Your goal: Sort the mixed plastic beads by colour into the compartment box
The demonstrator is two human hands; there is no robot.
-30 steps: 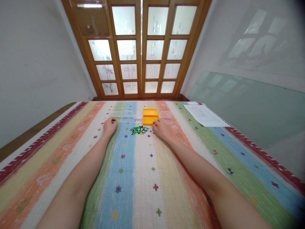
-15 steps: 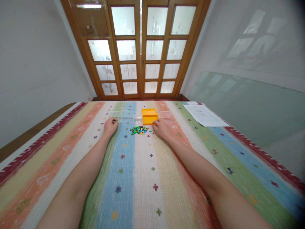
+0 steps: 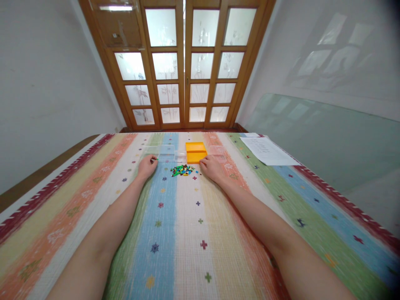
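Note:
My left hand is closed in a pinch on a small green brick, which shows at its fingertips, just left of the loose pieces. A pile of tiny bricks in green, blue, yellow, white and dark colours lies on the cloth between my hands. Behind the pile lies an open orange-yellow box. My right hand has its fingers curled together at the box's front right corner; anything in them is hidden.
Clear plastic trays lie left of the box, and another clear tray sits to its right. Printed paper sheets rest toward the far right of the table. A striped tablecloth covers the table; glazed wooden doors stand beyond.
My left hand has shifted slightly right toward the pile, and the green brick now shows more clearly at its fingertips. My right hand has hardly moved.

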